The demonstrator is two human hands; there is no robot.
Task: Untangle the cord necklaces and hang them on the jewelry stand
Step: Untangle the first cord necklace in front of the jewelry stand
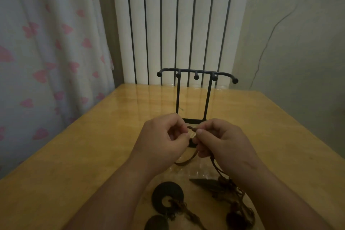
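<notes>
A black metal jewelry stand point(196, 87) with several knobbed hooks stands on the wooden table point(93, 145), nothing hanging on it. Just in front of its base, my left hand point(162, 142) and my right hand point(222, 145) pinch a brown cord point(190, 128) between their fingertips, held above the table. The cord runs down under my right hand to a tangle of cords point(225, 188) with dark pendants: a black ring pendant point(167, 197), a dark leaf-shaped pendant point(203, 183) and round dark ones near the bottom edge.
A clear plastic bag point(188, 171) lies under the necklaces. A white radiator point(177, 24) stands behind the table, a heart-print curtain point(46, 52) hangs at the left, and a wall is at the right.
</notes>
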